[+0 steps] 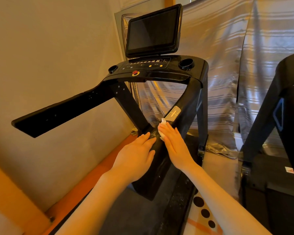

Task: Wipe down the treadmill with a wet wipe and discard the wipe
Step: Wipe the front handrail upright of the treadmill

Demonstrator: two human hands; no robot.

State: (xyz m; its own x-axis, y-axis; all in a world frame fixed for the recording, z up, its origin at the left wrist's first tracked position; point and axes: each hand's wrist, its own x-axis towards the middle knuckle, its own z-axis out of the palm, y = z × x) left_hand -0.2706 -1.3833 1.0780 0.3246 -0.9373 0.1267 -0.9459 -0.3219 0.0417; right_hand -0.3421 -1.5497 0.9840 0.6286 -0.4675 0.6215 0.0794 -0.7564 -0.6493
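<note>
Black glossy treadmill with tilted dark screen, right hand flat, fingers straight, pressing crumpled white wet wipe onto right handrail, left hand open, fingers extended, resting on same handrail just beside.

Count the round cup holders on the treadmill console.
2: one round black cup holder at the console's left end, the other round black cup holder at its right end. None appear hidden.

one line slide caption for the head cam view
Right hand presses a white wet wipe flat against the treadmill's right handrail while the left hand rests beside it.
</note>
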